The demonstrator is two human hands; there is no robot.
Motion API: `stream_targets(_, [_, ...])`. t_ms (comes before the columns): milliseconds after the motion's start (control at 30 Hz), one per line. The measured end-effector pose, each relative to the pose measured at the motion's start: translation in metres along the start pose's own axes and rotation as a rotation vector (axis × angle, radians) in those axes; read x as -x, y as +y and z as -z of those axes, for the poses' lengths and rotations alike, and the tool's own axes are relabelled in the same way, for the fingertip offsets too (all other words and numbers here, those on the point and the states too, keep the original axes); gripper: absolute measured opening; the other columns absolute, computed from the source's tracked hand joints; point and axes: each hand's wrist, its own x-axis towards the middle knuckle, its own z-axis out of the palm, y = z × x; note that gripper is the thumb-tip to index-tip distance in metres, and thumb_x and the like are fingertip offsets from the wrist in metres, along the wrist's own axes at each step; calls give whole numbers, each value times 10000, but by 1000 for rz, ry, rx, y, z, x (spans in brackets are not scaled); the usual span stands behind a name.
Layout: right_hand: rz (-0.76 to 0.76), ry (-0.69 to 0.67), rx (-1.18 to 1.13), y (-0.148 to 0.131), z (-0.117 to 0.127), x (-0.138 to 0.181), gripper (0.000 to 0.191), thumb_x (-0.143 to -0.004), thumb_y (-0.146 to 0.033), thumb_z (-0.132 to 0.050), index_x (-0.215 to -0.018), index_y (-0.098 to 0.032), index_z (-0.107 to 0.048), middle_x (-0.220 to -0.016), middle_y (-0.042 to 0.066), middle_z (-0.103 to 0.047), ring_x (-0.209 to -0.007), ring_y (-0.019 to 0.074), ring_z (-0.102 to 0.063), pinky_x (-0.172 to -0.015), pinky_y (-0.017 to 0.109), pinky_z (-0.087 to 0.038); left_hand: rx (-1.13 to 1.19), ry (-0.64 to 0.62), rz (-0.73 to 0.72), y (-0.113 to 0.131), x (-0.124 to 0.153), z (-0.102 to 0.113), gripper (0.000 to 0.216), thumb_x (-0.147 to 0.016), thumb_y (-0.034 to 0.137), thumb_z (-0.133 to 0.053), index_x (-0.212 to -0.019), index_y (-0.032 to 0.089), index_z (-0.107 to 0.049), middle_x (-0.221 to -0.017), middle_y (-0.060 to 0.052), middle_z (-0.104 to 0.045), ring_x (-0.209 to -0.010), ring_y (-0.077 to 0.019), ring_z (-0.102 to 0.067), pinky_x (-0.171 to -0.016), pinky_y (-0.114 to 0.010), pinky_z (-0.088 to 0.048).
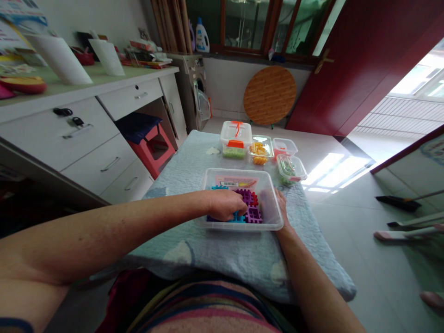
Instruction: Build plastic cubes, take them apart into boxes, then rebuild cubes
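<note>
A clear plastic box (pixel 274 217) stands on the cloth-covered table in front of me. Purple building blocks (pixel 254 215), a red block (pixel 255 199) and blue blocks (pixel 219 187) with notched edges lie inside it. My left hand (pixel 226 205) reaches over the near left side into the box. Its fingers are bent together down at the blocks, and what lies between the fingertips is hidden. My right hand (pixel 282 212) rests against the outside of the box's right wall, fingers stretched forward. A printed label (pixel 239 181) shows at the box's far wall.
Behind the box stand a lidded container with orange clips (pixel 236 136), a container of orange pieces (pixel 259 152), one with red pieces (pixel 284 147) and one with green pieces (pixel 291 170). A pink stool (pixel 157 150) is at the left, under the counter (pixel 138 78).
</note>
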Motion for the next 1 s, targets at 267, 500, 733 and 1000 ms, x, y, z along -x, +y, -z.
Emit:
stream_targets(267, [22, 35, -6, 5, -8, -1, 212, -901, -220, -489, -931, -212, -698, -970, 67, -618, -922, 230, -506, -798, 326, -349, 127, 185, 0, -4, 0, 4, 256, -731, -12, -535, -820, 174, -685, -868, -41, -721, -829, -188, -647, -725, -250, -445])
stream_targets(500, [25, 20, -13, 2, -2, 0, 217, -864, -169, -494, -895, -218, -704, -970, 66, -621, -925, 235, -511, -804, 336, -358, 88, 107, 25, -6, 19, 26, 215, -733, 43, -593, -799, 208, -714, -836, -6, -729, -750, -159, -618, -685, -234, -417])
stream_targets(733, [28, 10, -34, 2, -2, 1, 243, -844, -163, -504, -962, -211, -710, -983, 71, -614, -953, 246, -513, -799, 337, -352, -17, 2, 110, -9, 19, 8, 163, -677, 89, -638, -728, 227, -708, -779, -22, -717, -624, -173, -584, -538, -271, -342])
stream_targets(1000, [20, 0, -15, 0, 2, 1, 220, -860, -161, -495, -913, -209, -703, -981, 70, -616, -942, 241, -517, -801, 334, -353, 96, 323, 42, -8, 30, 14, 107, -802, 135, -596, -804, 195, -685, -859, -44, -704, -800, -183, -641, -723, -269, -463])
